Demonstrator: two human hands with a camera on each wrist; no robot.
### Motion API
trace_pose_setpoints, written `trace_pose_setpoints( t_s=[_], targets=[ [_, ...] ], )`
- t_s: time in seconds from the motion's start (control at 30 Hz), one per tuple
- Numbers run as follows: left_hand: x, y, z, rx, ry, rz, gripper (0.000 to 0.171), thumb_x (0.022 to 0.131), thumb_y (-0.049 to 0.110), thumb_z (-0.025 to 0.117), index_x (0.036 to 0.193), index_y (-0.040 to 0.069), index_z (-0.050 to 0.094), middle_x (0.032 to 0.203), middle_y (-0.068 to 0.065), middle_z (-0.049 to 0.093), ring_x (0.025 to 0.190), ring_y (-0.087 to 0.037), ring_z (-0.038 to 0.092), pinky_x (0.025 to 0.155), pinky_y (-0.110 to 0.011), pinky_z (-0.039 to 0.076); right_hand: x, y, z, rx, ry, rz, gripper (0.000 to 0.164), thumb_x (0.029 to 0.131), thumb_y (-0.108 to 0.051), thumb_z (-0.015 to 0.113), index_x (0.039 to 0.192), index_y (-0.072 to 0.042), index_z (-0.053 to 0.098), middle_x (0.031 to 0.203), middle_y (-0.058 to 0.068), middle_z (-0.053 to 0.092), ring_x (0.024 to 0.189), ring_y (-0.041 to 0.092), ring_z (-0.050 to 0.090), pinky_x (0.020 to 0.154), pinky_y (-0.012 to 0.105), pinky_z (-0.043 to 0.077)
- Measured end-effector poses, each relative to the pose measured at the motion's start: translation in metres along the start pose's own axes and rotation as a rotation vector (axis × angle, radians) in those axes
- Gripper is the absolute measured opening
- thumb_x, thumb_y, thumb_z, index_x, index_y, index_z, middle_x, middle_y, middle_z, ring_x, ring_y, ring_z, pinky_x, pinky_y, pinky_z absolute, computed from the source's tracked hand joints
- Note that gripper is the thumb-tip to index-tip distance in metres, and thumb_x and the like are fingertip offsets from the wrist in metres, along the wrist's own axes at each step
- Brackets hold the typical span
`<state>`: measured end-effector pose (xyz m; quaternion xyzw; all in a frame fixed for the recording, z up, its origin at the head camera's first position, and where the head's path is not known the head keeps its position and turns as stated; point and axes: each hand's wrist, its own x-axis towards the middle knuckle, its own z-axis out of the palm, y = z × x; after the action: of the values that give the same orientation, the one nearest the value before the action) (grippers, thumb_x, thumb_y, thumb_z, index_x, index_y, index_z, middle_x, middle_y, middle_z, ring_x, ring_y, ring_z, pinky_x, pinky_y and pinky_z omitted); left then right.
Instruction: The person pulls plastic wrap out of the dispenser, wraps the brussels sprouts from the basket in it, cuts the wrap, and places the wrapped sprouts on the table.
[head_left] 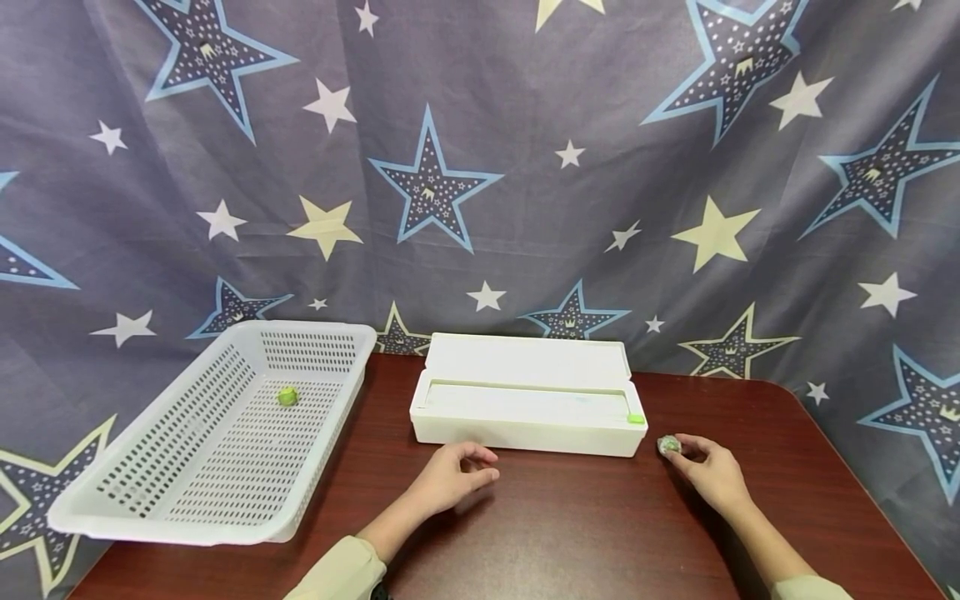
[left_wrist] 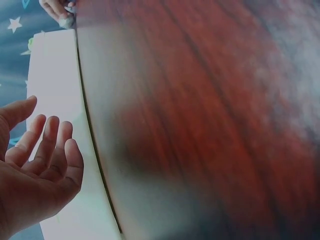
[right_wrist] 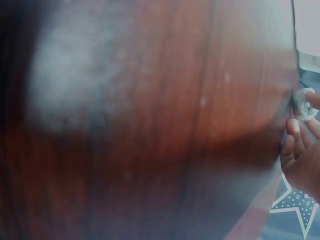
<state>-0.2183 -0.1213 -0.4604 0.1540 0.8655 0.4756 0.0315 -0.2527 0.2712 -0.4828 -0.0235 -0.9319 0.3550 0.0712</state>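
My right hand (head_left: 712,477) pinches a small round thing (head_left: 669,446), whitish and green with a shiny, film-like surface, just above or on the table to the right of the white box. The right wrist view shows the same crinkled thing (right_wrist: 304,104) between thumb and fingers at the right edge. In front of the long white box (head_left: 525,437), my left hand (head_left: 452,479) is relaxed with fingers slightly bent and nothing in it. The box's lid (head_left: 528,358) is raised at the back, and a bright green tab (head_left: 636,418) sits at its right end.
On the left stands a white perforated basket (head_left: 326,475), with one small green piece (head_left: 287,396) inside. The dark reddish wooden table (head_left: 592,517) has a rounded far right corner. Behind it hangs a grey curtain (head_left: 525,233) printed with stars.
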Motion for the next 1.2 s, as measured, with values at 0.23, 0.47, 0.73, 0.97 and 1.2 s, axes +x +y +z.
trace_pose_setpoints(
  t_s=[0.23, 0.47, 0.73, 0.97, 1.2],
  targets=[
    [0.000, 0.000, -0.001, -0.001, 0.004, -0.009, 0.026, 0.082, 0.022, 0.070, 0.100, 0.003, 0.068, 0.084, -0.003, 0.067, 0.067, -0.006, 0.053, 0.059, -0.019, 0.043, -0.001, -0.001, -0.001, 0.001, -0.031, -0.010, 0.045, 0.085, -0.024, 0.067, 0.120, 0.004, 0.059, 0.096, 0.014, 0.067, 0.074, 0.006, 0.056, 0.063, 0.022, 0.042],
    [-0.001, -0.001, -0.002, -0.018, 0.007, -0.006, 0.027, 0.083, 0.023, 0.070, 0.101, 0.003, 0.067, 0.085, -0.003, 0.067, 0.066, -0.007, 0.054, 0.059, -0.020, 0.044, -0.001, -0.002, -0.001, -0.010, -0.036, -0.020, 0.045, 0.084, -0.024, 0.067, 0.120, 0.002, 0.059, 0.097, 0.014, 0.067, 0.074, 0.006, 0.056, 0.063, 0.023, 0.042],
    [-0.001, -0.001, -0.010, -0.042, 0.017, -0.021, 0.027, 0.083, 0.022, 0.069, 0.102, 0.002, 0.067, 0.085, -0.004, 0.067, 0.063, -0.007, 0.055, 0.056, -0.020, 0.045, -0.003, -0.003, -0.003, -0.028, -0.041, -0.043, 0.047, 0.085, -0.027, 0.067, 0.122, 0.001, 0.059, 0.109, 0.021, 0.062, 0.081, 0.016, 0.059, 0.067, 0.027, 0.044],
    [0.000, -0.004, -0.020, -0.029, 0.068, -0.031, 0.025, 0.083, 0.022, 0.069, 0.100, 0.003, 0.068, 0.085, -0.003, 0.068, 0.063, -0.005, 0.054, 0.058, -0.020, 0.045, -0.004, -0.005, -0.006, -0.028, -0.021, -0.052, 0.047, 0.086, -0.029, 0.065, 0.122, 0.002, 0.058, 0.119, 0.025, 0.051, 0.094, 0.030, 0.059, 0.073, 0.031, 0.046],
    [0.001, -0.002, -0.033, -0.052, 0.132, -0.060, 0.024, 0.082, 0.021, 0.071, 0.099, 0.005, 0.069, 0.089, -0.005, 0.070, 0.071, -0.009, 0.058, 0.061, -0.020, 0.046, -0.002, -0.009, -0.011, -0.051, 0.007, -0.069, 0.043, 0.088, -0.029, 0.063, 0.119, 0.001, 0.060, 0.120, 0.026, 0.051, 0.088, 0.026, 0.059, 0.070, 0.032, 0.045]
  ],
)
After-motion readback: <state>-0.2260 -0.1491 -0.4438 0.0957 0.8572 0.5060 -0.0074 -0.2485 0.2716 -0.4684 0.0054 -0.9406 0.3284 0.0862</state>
